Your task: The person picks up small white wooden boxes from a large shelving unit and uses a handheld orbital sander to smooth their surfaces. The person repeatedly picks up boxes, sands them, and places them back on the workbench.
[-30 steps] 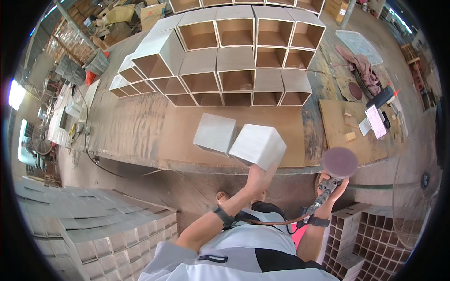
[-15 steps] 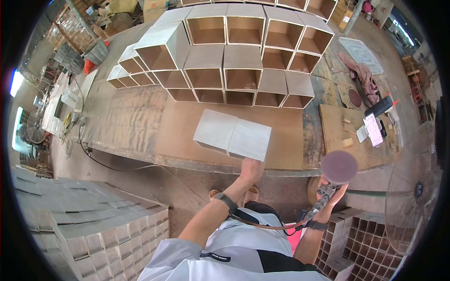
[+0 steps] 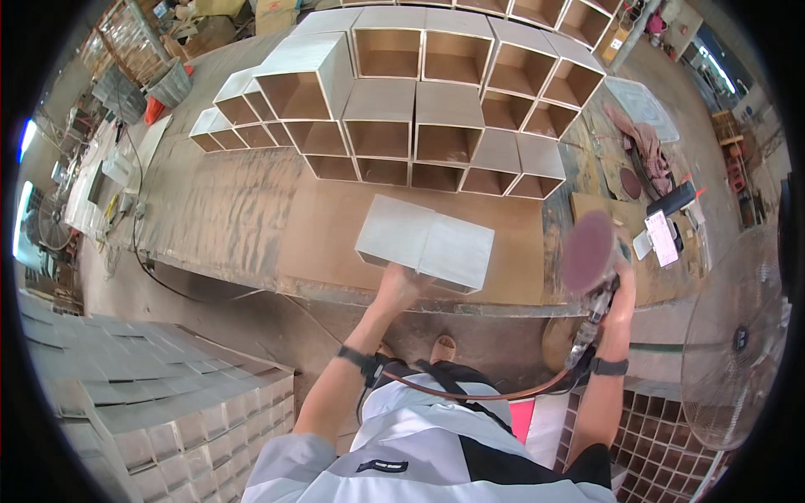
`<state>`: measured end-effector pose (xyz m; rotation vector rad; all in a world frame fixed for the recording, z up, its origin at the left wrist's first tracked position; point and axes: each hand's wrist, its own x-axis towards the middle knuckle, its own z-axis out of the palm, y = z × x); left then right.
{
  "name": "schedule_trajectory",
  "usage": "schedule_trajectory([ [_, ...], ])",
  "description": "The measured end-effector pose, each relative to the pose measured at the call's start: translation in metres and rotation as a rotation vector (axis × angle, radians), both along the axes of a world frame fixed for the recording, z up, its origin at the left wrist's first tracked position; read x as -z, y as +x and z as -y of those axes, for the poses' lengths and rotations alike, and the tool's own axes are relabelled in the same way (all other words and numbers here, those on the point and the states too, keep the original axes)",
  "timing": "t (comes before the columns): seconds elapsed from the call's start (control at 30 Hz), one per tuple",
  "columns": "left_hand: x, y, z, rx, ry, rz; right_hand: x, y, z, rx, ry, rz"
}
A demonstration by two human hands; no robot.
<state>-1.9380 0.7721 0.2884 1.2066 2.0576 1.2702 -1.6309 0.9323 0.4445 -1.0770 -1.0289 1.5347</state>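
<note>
Two pale grey-white wooden boxes (image 3: 425, 241) stand side by side, touching, on a brown board (image 3: 323, 251) at the table's near side. At their lower near edge my left hand (image 3: 401, 287) grips the left box; the fingertips are partly hidden beneath or inside it. My right hand (image 3: 621, 293) is wrapped round a disc sander (image 3: 589, 251), held up to the right of the boxes. Its round purple-brown pad is tilted and faces left. A hose (image 3: 511, 394) runs from the sander's tail across my body.
Stacked open-fronted boxes (image 3: 377, 105) fill the far side of the table (image 3: 201, 193). At right lie a cloth (image 3: 641, 147), a spare sanding disc (image 3: 630, 183) and a phone (image 3: 662, 239). A fan (image 3: 740, 339) stands right; more boxes (image 3: 193, 427) are piled at lower left.
My left hand has moved left along the boxes' near edge, from the right box to the left one. The sander has moved up and slightly left, its pad turning leftward.
</note>
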Motion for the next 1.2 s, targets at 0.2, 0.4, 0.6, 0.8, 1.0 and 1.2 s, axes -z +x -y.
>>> schedule_trajectory([
  [0.2,0.030,0.014,-0.004,-0.009,-0.060,-0.195,-0.083,-0.103,0.004,-0.567,0.383,0.665],
  [0.4,0.023,0.040,-0.006,-0.052,-0.135,-0.123,-0.045,-0.201,0.046,-0.757,1.083,0.959],
  [0.6,0.033,0.046,-0.014,-0.189,0.373,0.151,0.004,-0.249,0.075,-0.908,1.266,0.942],
  [0.8,0.044,0.044,-0.004,0.043,-0.085,-0.265,0.006,-0.277,0.033,-0.813,1.151,1.131],
  [1.0,0.047,0.045,-0.011,-0.093,-0.011,-0.172,0.010,-0.282,0.048,-0.793,1.257,1.015],
  [1.2,0.062,0.047,-0.017,-0.144,0.286,0.071,0.016,-0.266,0.072,-0.899,1.364,0.919],
])
